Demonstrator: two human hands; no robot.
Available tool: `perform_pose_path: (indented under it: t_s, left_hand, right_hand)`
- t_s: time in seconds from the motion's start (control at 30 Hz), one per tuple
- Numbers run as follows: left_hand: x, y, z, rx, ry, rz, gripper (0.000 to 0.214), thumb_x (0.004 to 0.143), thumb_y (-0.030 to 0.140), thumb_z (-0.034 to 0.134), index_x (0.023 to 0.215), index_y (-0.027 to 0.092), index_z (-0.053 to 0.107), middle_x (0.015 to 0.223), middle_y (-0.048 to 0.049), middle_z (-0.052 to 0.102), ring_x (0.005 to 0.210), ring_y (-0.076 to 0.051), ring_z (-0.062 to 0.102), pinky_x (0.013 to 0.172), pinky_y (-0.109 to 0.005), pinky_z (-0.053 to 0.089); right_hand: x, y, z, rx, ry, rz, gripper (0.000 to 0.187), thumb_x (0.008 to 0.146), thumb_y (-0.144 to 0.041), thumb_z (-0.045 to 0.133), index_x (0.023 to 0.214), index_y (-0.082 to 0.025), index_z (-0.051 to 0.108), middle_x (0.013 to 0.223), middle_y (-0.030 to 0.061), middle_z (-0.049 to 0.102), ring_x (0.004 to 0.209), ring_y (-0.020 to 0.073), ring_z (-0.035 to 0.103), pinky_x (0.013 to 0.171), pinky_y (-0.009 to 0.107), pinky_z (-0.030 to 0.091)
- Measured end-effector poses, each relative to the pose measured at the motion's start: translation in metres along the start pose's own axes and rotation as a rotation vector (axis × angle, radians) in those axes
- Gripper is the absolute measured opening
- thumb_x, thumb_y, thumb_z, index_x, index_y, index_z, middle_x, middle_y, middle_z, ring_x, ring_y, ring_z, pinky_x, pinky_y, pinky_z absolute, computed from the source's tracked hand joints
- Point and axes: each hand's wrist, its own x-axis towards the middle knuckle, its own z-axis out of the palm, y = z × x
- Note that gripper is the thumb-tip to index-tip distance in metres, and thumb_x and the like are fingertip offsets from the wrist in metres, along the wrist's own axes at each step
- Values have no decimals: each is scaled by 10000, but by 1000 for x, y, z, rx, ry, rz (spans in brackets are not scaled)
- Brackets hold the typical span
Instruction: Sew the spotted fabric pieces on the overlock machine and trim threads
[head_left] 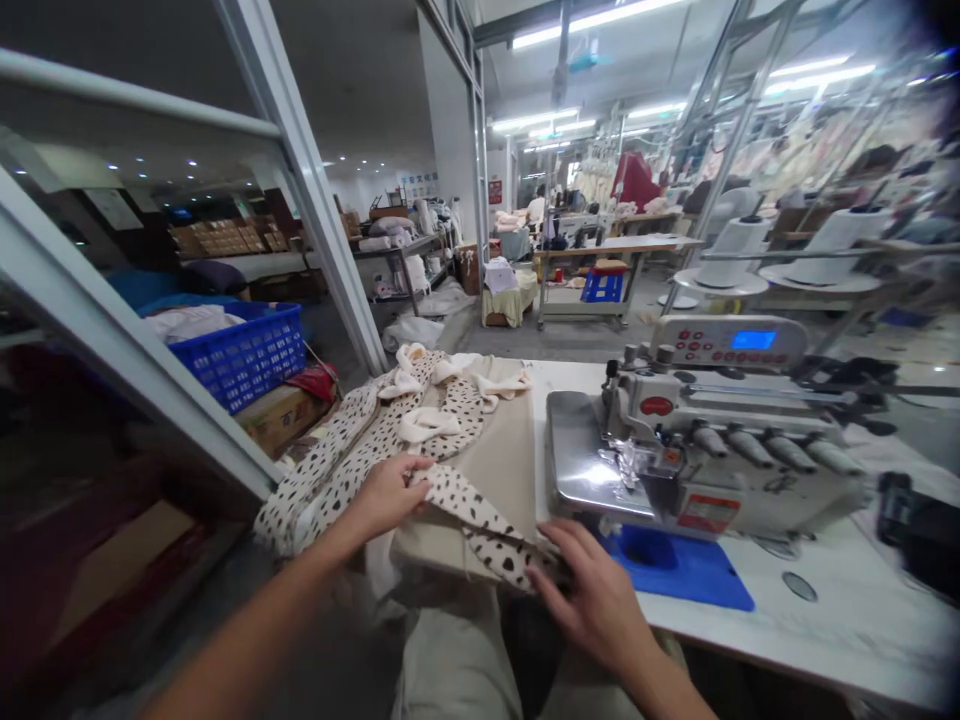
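Observation:
A strip of white fabric with black spots (480, 510) stretches between my two hands at the table's front edge. My left hand (390, 495) pinches its upper left end, thumb against fingers. At the lower right end, my right hand (589, 585) has its thumb and fingers closed around the cloth; part of that grip is hidden. Behind my left hand lies a pile of spotted garment pieces (345, 450) with cream trim (431, 425) on top. To the right of the strip stands an overlock sewing machine (690, 430) with a shiny metal plate (592, 450).
A blue tray (675, 570) sits below the machine on the white table (810, 640). Thread cones (735, 250) stand behind it. Left, beyond a metal frame post (315, 190), is a blue basket (240, 355) on a cardboard box (285, 420). More worktables (622, 245) stand farther back.

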Motion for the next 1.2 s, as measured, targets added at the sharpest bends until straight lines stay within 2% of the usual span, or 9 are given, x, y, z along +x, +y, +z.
perform_pose_path:
  t_s: [0.07,0.17,0.33,0.5,0.6,0.7,0.87,1.07,1.2]
  left_hand:
    - [0,-1,-5,-22,-15,-22,406,727,237,688,1119,136,723,582,33,632,489,-128,635,490,-203,474]
    - [5,8,-11,-66,-17,14,443,773,299,666,1171,105,690,614,17,626,540,-135,650,538,-228,526]
    - [2,15,-10,-29,30,150,464,854,337,563,1261,128,641,773,-12,651,642,-127,608,687,-295,569]
    - [-31,-11,-14,154,-40,216,251,683,186,698,924,206,762,953,-39,705,809,-177,619,804,-297,505]
    - [-49,-34,-37,270,102,140,168,798,223,618,931,209,719,1002,-59,663,897,-201,589,877,-329,448]
    - [-55,-55,-62,335,247,24,129,825,295,619,883,188,662,942,-74,616,927,-238,545,879,-364,404]
    - [-46,-70,-83,240,177,-29,165,665,265,723,600,193,590,684,4,574,702,-171,511,695,-280,368]
    - [-19,-38,-104,-99,267,-59,230,721,387,600,632,193,512,547,52,452,513,-107,401,522,-227,311]
    - [-2,16,-80,-359,191,5,375,690,417,648,998,211,587,686,55,547,550,-103,502,544,-226,416]
  right_hand:
    - [5,-10,14,-174,-97,10,340,871,-279,626,1202,-201,650,1149,126,709,823,262,731,654,329,583]
    - [14,-16,20,-364,-135,-11,187,880,-171,563,986,-240,701,919,62,727,669,214,693,525,272,482]
    - [20,-1,-4,-489,217,-117,280,934,-170,473,1112,-223,684,954,85,713,772,201,668,630,265,455]
    - [1,18,-13,-458,-27,-309,189,908,-293,527,980,-257,698,841,51,694,660,190,664,540,264,459]
    - [-11,27,-9,-369,-81,-345,183,888,-394,614,969,-249,691,891,64,715,696,197,707,569,262,519]
    - [-13,32,-4,-265,-64,-340,175,899,-366,609,985,-234,685,902,71,725,721,190,729,584,243,553]
    - [-3,33,5,-116,-69,-270,194,943,-316,537,1010,-231,698,926,65,741,714,170,742,588,218,586]
    - [-1,35,9,-83,-79,-215,199,930,-326,571,1052,-242,704,999,65,742,800,191,756,655,241,619]
    - [-4,38,12,-129,-94,-185,221,929,-310,566,1087,-237,702,1053,78,729,843,202,751,678,266,623]
